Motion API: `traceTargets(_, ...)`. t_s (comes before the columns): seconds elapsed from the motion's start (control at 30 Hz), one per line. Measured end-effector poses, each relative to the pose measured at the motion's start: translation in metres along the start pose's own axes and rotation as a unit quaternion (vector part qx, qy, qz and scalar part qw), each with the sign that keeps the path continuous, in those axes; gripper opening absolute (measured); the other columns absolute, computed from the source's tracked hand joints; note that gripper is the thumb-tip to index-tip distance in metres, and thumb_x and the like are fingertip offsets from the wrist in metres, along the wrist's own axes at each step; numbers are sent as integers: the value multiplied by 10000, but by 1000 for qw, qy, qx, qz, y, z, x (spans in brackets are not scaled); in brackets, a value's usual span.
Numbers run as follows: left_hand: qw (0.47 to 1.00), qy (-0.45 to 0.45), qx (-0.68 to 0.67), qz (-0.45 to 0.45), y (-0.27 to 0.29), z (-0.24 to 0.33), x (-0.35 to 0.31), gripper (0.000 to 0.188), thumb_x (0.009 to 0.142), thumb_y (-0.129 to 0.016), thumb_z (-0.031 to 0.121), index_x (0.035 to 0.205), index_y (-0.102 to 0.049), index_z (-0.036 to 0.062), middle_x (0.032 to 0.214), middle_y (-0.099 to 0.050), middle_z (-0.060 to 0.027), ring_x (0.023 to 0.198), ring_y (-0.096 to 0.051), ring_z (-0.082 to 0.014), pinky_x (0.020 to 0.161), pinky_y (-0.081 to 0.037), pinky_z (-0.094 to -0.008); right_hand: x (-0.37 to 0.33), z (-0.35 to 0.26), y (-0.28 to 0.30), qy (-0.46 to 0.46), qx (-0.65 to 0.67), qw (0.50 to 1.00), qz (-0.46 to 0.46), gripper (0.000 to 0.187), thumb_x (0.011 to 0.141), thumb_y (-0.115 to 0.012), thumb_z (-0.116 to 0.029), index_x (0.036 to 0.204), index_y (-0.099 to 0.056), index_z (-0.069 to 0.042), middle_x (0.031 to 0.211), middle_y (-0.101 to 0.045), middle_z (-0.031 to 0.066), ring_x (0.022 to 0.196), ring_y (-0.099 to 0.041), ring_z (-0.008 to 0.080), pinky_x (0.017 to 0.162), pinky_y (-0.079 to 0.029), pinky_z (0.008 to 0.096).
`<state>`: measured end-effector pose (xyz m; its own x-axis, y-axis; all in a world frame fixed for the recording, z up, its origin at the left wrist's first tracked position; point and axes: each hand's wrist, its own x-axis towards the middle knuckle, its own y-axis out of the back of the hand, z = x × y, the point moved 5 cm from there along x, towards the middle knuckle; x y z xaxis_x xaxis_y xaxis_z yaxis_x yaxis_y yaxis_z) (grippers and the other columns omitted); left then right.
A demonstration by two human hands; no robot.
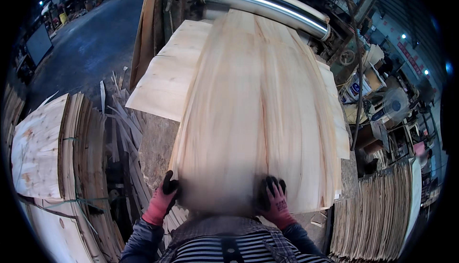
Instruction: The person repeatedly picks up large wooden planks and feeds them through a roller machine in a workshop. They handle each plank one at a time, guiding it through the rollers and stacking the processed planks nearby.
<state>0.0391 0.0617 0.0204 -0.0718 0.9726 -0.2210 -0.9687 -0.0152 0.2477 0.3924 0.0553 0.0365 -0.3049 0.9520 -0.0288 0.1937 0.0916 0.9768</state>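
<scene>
A long narrow wood veneer sheet (220,119), pale and blurred, lies lengthwise between my hands, over other veneer sheets (299,134). My left hand (164,199), in a pink glove with black fingers, is closed at the sheet's near left corner. At its near right corner, my right hand (276,203), gloved alike, has its thumb side against the edge. Its fingertips point away from me over the neighbouring veneer. Blur partly hides both grips. The sheet's far end reaches toward a shiny metal roller (265,7).
Bundled veneer stacks (38,148) stand at the left, and another upright stack (375,213) at the near right. Loose wood strips (129,126) litter the left side of the worktable (158,138). A fan (394,104) and buckets (356,89) crowd the right.
</scene>
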Motion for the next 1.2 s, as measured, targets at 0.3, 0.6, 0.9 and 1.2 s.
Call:
traceTargets(0.3,932,111,-317,-140,-30,135,-14,307,821,-542,150,1064,-518,-36,954,-581,-89,861,-560,-145,755,-445,-246,-34,-34,16,26,-5,999,44,865,584,-695,-458,1214,-336,13,1260,-296,279,1159,-280,463,959,-202,559)
traceTargets(0.6,975,5,-220,11,8,117,17,321,819,-566,163,1069,-530,-35,931,-595,-63,846,-557,-130,760,-438,-238,-14,-15,79,-35,-39,991,122,683,512,-682,-167,1153,-463,-78,1170,-465,150,1077,-442,339,924,-340,461)
traceTargets(0.9,977,16,-175,123,1,36,16,419,862,-514,157,1222,-397,-22,942,-586,-110,794,-563,-146,730,-453,-251,173,63,57,-15,-16,994,107,594,712,-603,-242,1260,-389,-158,1256,-429,99,1144,-411,310,956,-321,427)
traceTargets(1.2,927,-122,332,124,-30,-27,-3,811,616,-674,186,1292,-263,4,1261,-351,-227,1109,-377,-384,927,-307,-442,269,64,71,-45,-112,964,237,571,769,-560,-278,1260,-365,-62,1300,-351,149,1210,-304,324,1021,-205,438)
